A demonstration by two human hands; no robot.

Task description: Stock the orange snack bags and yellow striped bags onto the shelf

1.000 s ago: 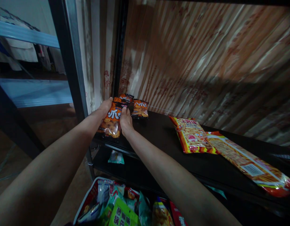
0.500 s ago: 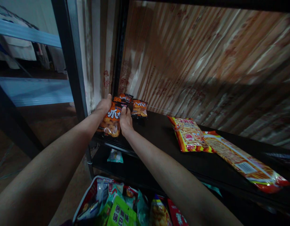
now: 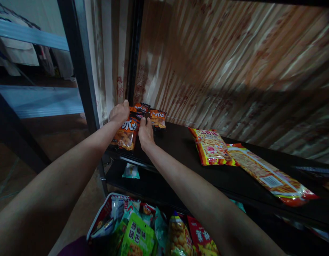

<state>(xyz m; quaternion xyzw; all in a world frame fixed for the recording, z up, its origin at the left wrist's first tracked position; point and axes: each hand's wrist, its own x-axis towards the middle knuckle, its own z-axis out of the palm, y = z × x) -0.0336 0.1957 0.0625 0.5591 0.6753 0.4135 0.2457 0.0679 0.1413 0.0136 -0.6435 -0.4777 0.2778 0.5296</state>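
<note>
Both my hands hold an orange snack packet (image 3: 127,131) standing on the left end of a black shelf (image 3: 180,156). My left hand (image 3: 118,113) grips its upper left edge with fingers curled. My right hand (image 3: 145,131) pinches its right edge. Behind it stand two more small orange packets (image 3: 157,118) against the striped back wall.
A yellow-red snack bag (image 3: 211,147) and a long orange bag (image 3: 271,176) lie flat further right on the shelf. A small pale packet (image 3: 131,171) lies on the lower shelf. A bag full of mixed snack packets (image 3: 143,231) sits below me. A black post (image 3: 84,71) stands left.
Both hands have pushed the orange packet slightly further back and upright on the shelf. The view has shifted a little, showing more of the snack bag below.
</note>
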